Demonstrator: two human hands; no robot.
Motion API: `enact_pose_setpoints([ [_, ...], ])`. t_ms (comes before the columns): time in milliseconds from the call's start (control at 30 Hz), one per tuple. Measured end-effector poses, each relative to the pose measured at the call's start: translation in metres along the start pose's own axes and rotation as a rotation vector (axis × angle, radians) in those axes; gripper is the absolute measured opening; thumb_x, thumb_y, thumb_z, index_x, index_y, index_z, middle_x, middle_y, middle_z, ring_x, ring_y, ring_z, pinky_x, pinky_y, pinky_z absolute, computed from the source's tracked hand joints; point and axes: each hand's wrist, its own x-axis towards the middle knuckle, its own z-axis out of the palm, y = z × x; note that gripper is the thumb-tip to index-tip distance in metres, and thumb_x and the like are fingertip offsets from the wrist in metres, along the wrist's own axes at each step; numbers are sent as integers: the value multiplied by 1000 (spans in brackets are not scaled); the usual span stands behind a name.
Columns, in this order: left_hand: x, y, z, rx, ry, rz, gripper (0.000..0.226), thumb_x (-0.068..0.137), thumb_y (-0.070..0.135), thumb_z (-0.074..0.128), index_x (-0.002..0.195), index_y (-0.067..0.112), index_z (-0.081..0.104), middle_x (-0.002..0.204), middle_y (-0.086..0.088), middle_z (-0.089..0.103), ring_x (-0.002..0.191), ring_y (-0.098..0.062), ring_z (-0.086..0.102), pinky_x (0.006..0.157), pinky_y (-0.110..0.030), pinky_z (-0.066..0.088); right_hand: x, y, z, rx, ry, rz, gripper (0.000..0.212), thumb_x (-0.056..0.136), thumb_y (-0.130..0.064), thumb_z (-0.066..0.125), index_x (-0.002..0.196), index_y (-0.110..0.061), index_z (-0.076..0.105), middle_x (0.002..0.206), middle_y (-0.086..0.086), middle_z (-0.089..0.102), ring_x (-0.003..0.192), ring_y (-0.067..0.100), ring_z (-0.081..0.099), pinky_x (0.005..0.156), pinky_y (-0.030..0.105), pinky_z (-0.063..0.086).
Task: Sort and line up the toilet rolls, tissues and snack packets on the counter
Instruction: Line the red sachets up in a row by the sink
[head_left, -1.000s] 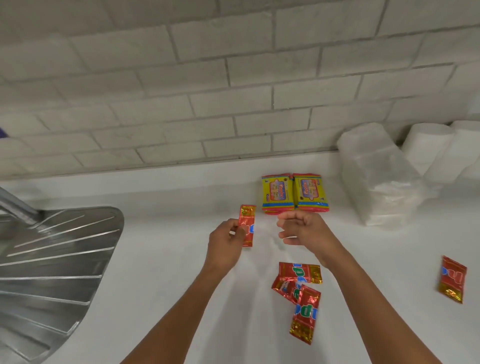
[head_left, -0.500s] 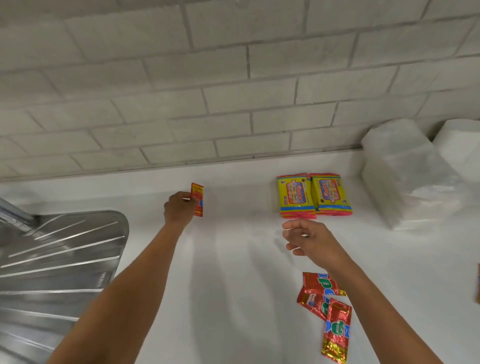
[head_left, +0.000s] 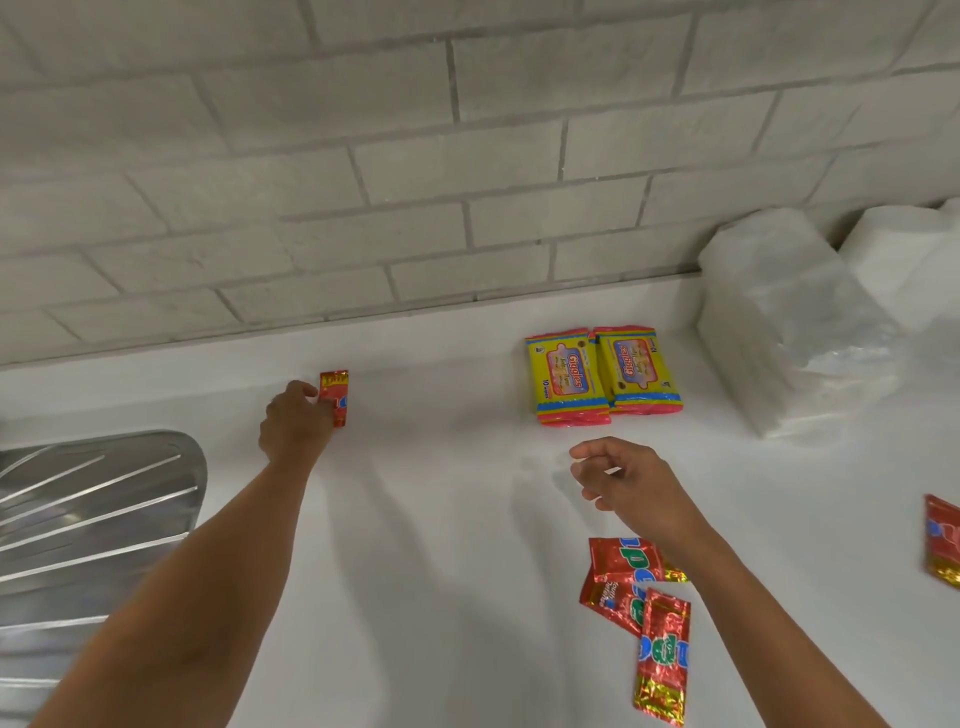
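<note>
At the far left lay the ribbed stainless-steel draining board (head_left: 98, 514), set into the white counter (head_left: 426, 519). Just right of it, the left hand (head_left: 295, 423) pinched a small red foil snack sachet (head_left: 335, 397) by its left edge, holding it upright at the back of the counter near the grey brick wall (head_left: 415, 182); whether its lower end already touched the surface could not be told. To place it well, the sachet wanted laying flat and square to the wall, leaving room on its right for the others to follow in a row. Well apart to the right, two yellow snack packets with pink ends (head_left: 602, 376) lay side by side, touching, already lined up. In front of them the right hand (head_left: 631, 480) hovered with fingers loosely curled, gripping nothing. Nearer the camera, three more red foil sachets (head_left: 636, 608) lay in an overlapping heap, not yet sorted. Further right stood a clear-wrapped pack of white tissues (head_left: 789, 322), with white toilet rolls (head_left: 904, 260) just beside it, and one more red sachet (head_left: 943, 540) at the frame's edge.
</note>
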Motion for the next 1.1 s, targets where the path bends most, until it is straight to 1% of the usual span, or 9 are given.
enact_pose_setpoints([
  [133, -5, 3, -1, 69, 12, -14, 30, 95, 36, 55, 116, 18, 66, 117, -14, 62, 104, -38, 60, 76, -41, 43, -3, 6, -7, -19, 43, -1, 11, 96, -26, 63, 106, -27, 68, 95, -6, 70, 82, 14, 71, 75, 28, 60],
  [267, -18, 9, -6, 11, 22, -19, 34, 95, 37, 53, 122, 19, 63, 125, -14, 54, 110, -40, 58, 87, -45, 45, -13, 12, -19, -28, 91, 10, 12, 97, -26, 62, 106, -27, 68, 96, -6, 69, 82, 14, 71, 74, 28, 59],
  [433, -61, 34, -9, -14, 43, 73, 36, 95, 33, 50, 127, 19, 60, 125, -14, 52, 118, -39, 51, 96, -47, 44, -35, 29, -42, -35, 149, 8, 12, 96, -28, 61, 105, -30, 69, 100, -6, 69, 88, 13, 68, 80, 31, 59],
  [500, -77, 43, -9, -41, 23, 143, 35, 95, 32, 51, 127, 24, 60, 129, -12, 51, 121, -38, 48, 98, -45, 43, -41, 35, -49, -45, 164, 4, 12, 96, -28, 62, 106, -30, 69, 101, -7, 68, 90, 12, 67, 73, 24, 56],
  [600, -110, 58, -7, -69, 13, 258, 32, 96, 32, 55, 126, 23, 62, 137, -9, 51, 124, -36, 47, 101, -43, 41, -56, 45, -64, -70, 195, -2, 14, 97, -27, 61, 109, -26, 68, 100, -8, 67, 86, 5, 63, 64, 14, 45],
  [700, -141, 73, -3, -82, 23, 314, 32, 95, 33, 58, 125, 22, 64, 134, -11, 55, 123, -32, 53, 98, -41, 44, -70, 63, -82, -103, 231, -6, 16, 96, -25, 62, 110, -24, 68, 101, -6, 68, 86, 7, 64, 70, 18, 47],
  [833, -177, 90, 12, -77, -33, 387, 33, 93, 36, 58, 124, 27, 64, 128, -13, 58, 115, -37, 56, 94, -44, 47, -88, 94, -115, -201, 309, 22, 19, 95, -25, 62, 113, -25, 68, 105, -7, 67, 92, 11, 61, 81, 23, 46],
  [1000, -228, 114, 29, -132, -66, 399, 31, 94, 35, 58, 123, 27, 65, 125, -9, 60, 117, -34, 54, 91, -43, 47, -99, 135, -165, -335, 468, 68, 23, 92, -24, 64, 115, -23, 68, 111, 1, 64, 96, 18, 62, 78, 34, 53],
  [1100, -254, 125, 40, -147, -75, 401, 30, 95, 35, 58, 123, 25, 64, 123, -6, 62, 118, -31, 53, 91, -41, 46, -98, 156, -196, -387, 521, 135, 26, 93, -25, 62, 118, -24, 64, 124, 4, 58, 112, 26, 55, 79, 36, 49],
])
